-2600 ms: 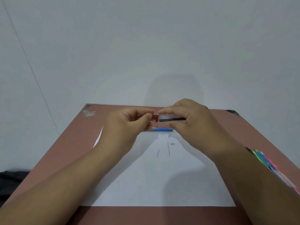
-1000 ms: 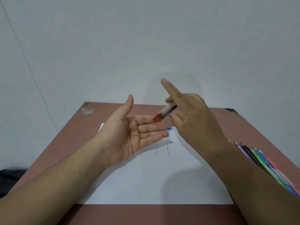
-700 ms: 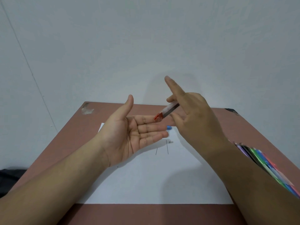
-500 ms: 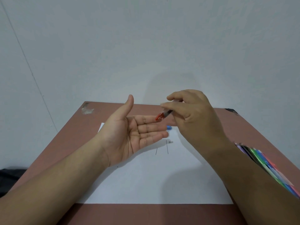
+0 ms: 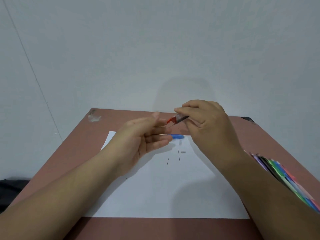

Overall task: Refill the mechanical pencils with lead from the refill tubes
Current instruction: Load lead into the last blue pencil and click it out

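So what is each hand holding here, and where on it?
The right hand pinches the refill tube by its clear body, red end toward the left hand, which is open and holds nothing.

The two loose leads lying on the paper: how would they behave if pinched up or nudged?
The loose leads look hair-thin and straight, so probably brittle and apt to snap under a firm pinch. Lying flat on the smooth white paper, they would likely roll or skid when nudged, and seem nearly weightless.

Refill tube (image 5: 178, 118) clear glossy plastic (red cap); sheet (image 5: 173, 187) matt white paper; table (image 5: 83, 148) smooth, matt reddish-brown.
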Demonstrator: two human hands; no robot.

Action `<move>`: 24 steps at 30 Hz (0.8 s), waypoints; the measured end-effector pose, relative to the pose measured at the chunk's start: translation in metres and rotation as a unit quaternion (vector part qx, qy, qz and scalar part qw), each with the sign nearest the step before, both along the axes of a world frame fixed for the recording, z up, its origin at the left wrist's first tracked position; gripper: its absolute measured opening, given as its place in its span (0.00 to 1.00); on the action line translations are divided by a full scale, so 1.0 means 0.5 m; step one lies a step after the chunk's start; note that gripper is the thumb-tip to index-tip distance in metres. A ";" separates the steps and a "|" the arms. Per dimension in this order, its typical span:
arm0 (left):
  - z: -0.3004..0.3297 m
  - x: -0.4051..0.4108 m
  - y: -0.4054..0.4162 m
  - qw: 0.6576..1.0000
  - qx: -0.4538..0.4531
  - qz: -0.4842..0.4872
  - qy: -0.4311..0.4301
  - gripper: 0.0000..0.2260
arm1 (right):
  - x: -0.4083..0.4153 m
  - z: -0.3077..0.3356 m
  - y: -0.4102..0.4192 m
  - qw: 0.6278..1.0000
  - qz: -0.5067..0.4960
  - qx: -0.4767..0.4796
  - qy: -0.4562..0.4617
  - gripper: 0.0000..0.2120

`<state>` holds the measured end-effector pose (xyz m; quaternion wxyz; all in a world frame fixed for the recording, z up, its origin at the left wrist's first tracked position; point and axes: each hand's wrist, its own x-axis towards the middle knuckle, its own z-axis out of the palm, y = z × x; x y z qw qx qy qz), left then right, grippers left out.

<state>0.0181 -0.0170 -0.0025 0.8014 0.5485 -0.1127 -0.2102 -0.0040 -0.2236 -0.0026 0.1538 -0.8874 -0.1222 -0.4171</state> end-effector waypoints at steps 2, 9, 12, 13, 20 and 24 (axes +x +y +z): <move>-0.005 0.000 -0.002 0.995 0.057 0.051 -0.069 0.16 | -0.002 0.001 0.003 1.000 -0.013 0.006 0.014 0.18; -0.012 -0.004 -0.009 0.945 0.203 0.147 -0.211 0.03 | -0.007 0.004 0.009 0.998 -0.026 0.025 0.042 0.16; -0.012 -0.009 -0.010 0.919 0.248 0.169 -0.256 0.03 | -0.008 0.004 0.013 0.998 -0.027 0.030 0.055 0.17; -0.012 -0.011 -0.010 0.914 0.255 0.173 -0.265 0.03 | -0.008 0.004 0.013 0.997 -0.027 0.033 0.058 0.18; -0.006 -0.011 -0.007 0.894 0.282 0.191 -0.291 0.04 | -0.010 0.008 0.015 0.996 -0.027 0.042 0.079 0.18; -0.007 -0.011 -0.008 0.890 0.282 0.191 -0.305 0.02 | -0.014 0.012 0.017 0.994 -0.025 0.058 0.087 0.19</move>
